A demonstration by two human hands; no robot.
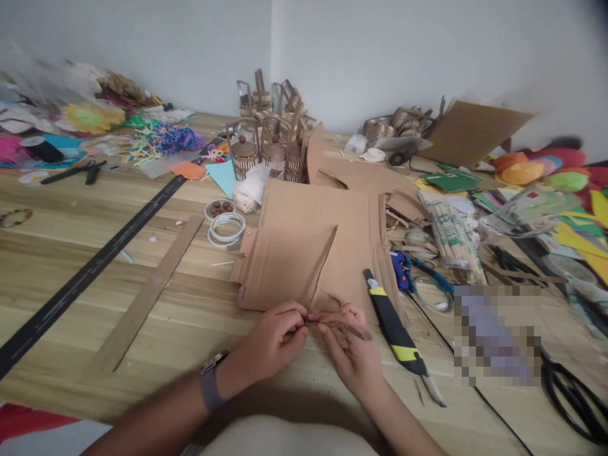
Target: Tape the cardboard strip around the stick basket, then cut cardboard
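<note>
My left hand [278,335], with a watch on its wrist, is closed in a pinch on a thin brown cardboard strip [323,265]. Close beside it, almost fingertip to fingertip, my right hand [354,348] also grips the strip, and a torn-looking brown piece curls over its fingers. The strip's far end points up and away over a flat cardboard sheet [289,253]. Just right of my right hand lies a black and yellow utility knife [396,329]. What exactly sits between the fingertips is partly hidden.
On the left lie a cut cardboard strip [152,291] and a long black strip [95,285]. Tape rolls [227,229] stand beyond the left hand, with small woven baskets [246,158] behind. To the right are a blue glue gun [401,269], bundled sticks [451,234] and black scissors [574,399].
</note>
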